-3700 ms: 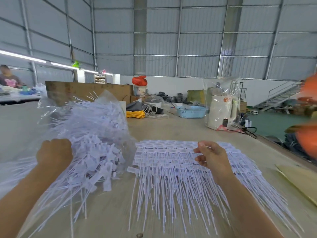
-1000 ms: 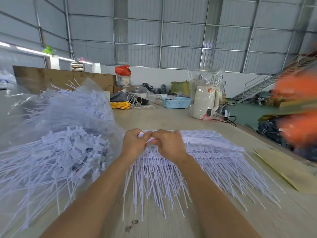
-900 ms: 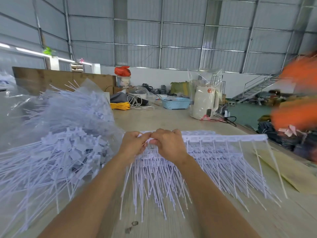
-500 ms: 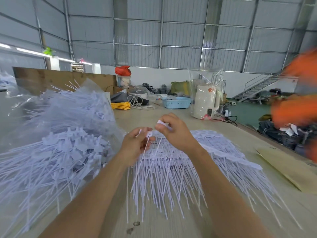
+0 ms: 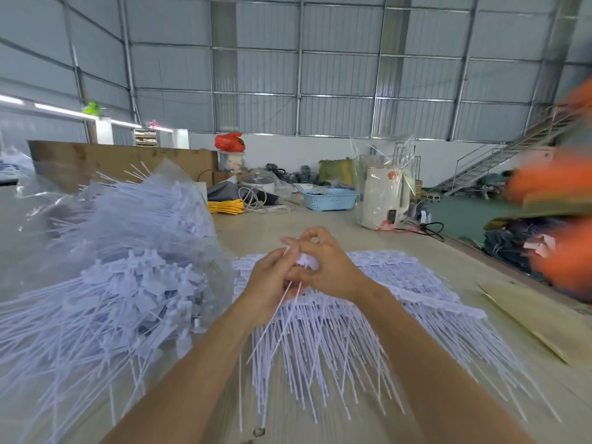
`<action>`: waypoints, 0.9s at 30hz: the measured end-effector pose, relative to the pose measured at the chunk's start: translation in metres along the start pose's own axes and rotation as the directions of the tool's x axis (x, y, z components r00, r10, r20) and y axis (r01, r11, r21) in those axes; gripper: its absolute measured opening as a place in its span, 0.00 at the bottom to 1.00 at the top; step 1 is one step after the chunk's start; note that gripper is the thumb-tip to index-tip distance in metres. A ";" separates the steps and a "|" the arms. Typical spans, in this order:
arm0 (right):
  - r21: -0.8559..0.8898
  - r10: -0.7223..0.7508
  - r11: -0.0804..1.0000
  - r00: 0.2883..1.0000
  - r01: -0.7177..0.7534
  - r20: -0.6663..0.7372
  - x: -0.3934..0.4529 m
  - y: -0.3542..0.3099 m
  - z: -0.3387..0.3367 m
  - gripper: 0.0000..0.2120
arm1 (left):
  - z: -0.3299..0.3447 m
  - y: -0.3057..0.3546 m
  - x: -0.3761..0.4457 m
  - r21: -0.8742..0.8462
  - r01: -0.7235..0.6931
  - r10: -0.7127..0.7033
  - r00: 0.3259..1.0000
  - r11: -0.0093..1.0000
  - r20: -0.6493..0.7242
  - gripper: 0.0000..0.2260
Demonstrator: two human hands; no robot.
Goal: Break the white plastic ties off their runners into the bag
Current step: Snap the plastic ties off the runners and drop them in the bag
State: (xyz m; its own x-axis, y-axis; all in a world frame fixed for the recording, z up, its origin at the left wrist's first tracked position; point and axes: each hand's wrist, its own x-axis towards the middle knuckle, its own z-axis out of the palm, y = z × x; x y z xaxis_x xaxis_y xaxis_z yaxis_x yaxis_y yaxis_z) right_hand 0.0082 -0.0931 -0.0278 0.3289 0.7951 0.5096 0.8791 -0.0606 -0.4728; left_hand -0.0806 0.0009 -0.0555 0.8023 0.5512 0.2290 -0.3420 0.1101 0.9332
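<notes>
Bulging clear bag (image 5: 192,200) of ties (image 5: 137,283)

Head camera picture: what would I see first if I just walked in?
First, the big clear bag on the left, stuffed with loose white ties. Next, the two hands in the middle: the left hand and right hand pinch a few ties above the flat stack of ties still on their runners. Far back stands a white kettle.

Far end of the table (image 5: 320,225): yellow cord coil (image 5: 226,207), white cable (image 5: 256,200), pale blue basket (image 5: 329,199), white kettle (image 5: 384,200) under clear plastic wrap. Behind them: brown board (image 5: 121,158), bucket topped by a red bag (image 5: 229,142). Right side: cardboard sheet (image 5: 544,318), metal staircase (image 5: 499,161), blurred orange shapes (image 5: 557,184).
</notes>
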 end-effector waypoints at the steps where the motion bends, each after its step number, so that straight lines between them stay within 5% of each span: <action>1: 0.070 0.027 0.997 0.999 -0.029 0.031 -0.003 0.004 -0.004 0.29 | 0.001 0.000 0.000 0.000 -0.013 0.013 1.000 1.000 -0.005 0.07; 3: 0.135 0.095 0.987 0.995 -0.091 -0.018 -0.009 0.013 -0.010 0.27 | 0.001 0.000 0.002 0.041 -0.045 0.046 0.998 0.998 -0.030 0.08; 6: 0.110 0.150 0.984 0.985 -0.140 -0.087 -0.018 0.023 -0.008 0.06 | 0.001 -0.004 0.004 0.061 -0.050 0.053 0.997 0.997 -0.058 0.10; 9: 0.066 0.137 0.989 0.989 -0.134 -0.053 -0.023 0.023 -0.002 0.13 | 0.004 -0.009 0.002 0.151 -0.031 0.040 0.997 0.988 -0.060 0.10; 17: 0.026 0.086 0.996 0.985 -0.083 -0.152 -0.021 0.020 0.003 0.08 | 0.016 -0.011 0.005 0.262 -0.025 0.092 0.965 0.965 -0.246 0.11; 23: 0.013 0.061 0.998 0.981 -0.059 -0.186 -0.022 0.021 0.005 0.06 | 0.016 -0.009 0.002 0.240 0.042 -0.007 0.989 0.970 -0.145 0.11; 27: 0.036 0.091 0.996 0.986 -0.087 -0.141 -0.024 0.025 0.004 0.06 | 0.014 -0.007 -0.002 0.247 -0.078 0.104 0.990 0.966 -0.096 0.07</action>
State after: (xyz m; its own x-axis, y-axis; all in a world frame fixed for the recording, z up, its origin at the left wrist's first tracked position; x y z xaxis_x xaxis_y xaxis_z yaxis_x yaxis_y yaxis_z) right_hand 0.0204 -0.1113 -0.0549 0.4530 0.6932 0.5606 0.8343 -0.1081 -0.5405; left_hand -0.0728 -0.0123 -0.0590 0.7114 0.6368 0.2972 -0.2716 -0.1410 0.9520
